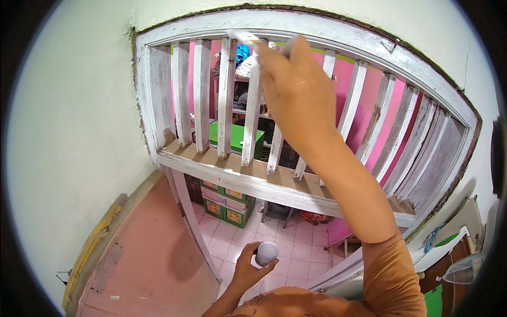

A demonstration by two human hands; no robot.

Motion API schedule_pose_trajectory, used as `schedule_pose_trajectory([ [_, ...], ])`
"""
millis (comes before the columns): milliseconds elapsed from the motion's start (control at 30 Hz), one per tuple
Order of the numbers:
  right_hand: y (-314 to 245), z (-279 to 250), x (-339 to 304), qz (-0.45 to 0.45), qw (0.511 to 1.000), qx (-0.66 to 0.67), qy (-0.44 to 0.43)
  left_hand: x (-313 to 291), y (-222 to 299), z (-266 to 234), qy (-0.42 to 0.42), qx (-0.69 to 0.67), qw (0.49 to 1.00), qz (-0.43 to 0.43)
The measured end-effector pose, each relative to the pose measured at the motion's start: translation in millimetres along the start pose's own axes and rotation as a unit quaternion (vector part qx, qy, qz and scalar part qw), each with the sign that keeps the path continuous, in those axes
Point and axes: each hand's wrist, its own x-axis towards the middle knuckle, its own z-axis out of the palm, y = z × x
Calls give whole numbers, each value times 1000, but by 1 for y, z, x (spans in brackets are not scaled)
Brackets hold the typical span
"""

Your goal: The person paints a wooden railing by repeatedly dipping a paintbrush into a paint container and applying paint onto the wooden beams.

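My right hand (301, 90) is raised to the top of a white slatted wooden frame (317, 24). Its fingers are closed on what looks like a paintbrush (244, 37), white at the tip and smeared by motion. The tip is at the upper rail, near the tops of the slats; I cannot tell whether it touches. Low down, in front of my body, my left hand (247, 270) grips a small cup (267, 252) with whitish contents. White covers the slats unevenly, and several on the right show worn, dark patches.
Below the frame's sill (237, 177) is a doorway with a pink panel (153, 253) at its left. Beyond are a tiled floor (290, 248), a green drawer cabinet (232, 208) and shelves. A fan (465, 268) stands at the lower right.
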Motion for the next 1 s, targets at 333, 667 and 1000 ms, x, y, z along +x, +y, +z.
schedule_pose_trajectory([
  [333,20,-81,-26,82,994,-50,45,0,2,-6,0,15,1000,3],
  [667,-44,35,-4,329,857,395,-37,-15,6,-12,49,9,999,5],
  [1000,-60,70,8,475,617,627,36,-36,12,-34,111,50,992,-33],
])
